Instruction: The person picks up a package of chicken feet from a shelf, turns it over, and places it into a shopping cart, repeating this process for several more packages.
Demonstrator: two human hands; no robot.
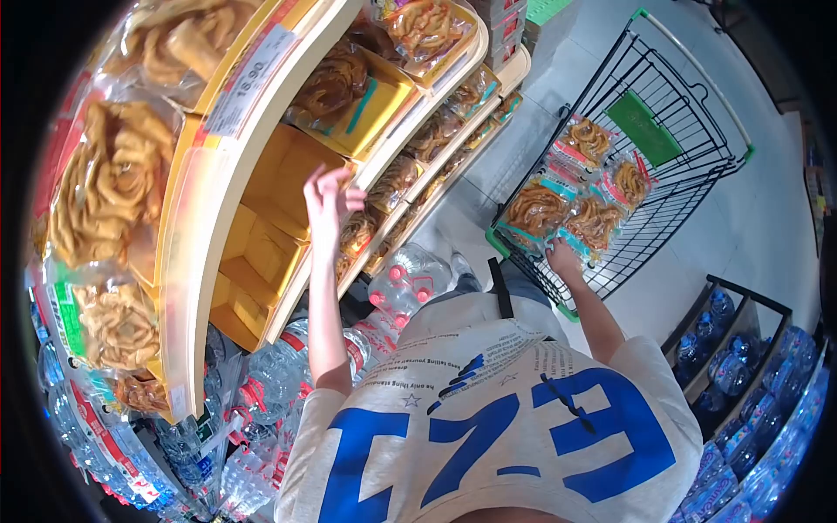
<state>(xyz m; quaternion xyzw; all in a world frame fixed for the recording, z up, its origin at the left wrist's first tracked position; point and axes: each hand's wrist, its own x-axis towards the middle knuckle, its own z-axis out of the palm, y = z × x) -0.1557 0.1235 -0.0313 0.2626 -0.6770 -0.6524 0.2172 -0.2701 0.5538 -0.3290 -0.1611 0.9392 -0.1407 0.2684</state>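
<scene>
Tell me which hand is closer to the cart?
Right. The right hand touches snack packs in the cart; the left hand is up at the shelf, away from it.

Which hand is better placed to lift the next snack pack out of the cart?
Right, probably. The right hand rests on the snack packs in the cart, while the left hand is raised at the yellow shelf tray, apart from the cart.

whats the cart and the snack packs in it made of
Cart: likely dark coated metal wire, seen in its thin grid bars; the green edging looks plastic. Snack packs: clear glossy plastic film, since the fried snacks show through.
</scene>
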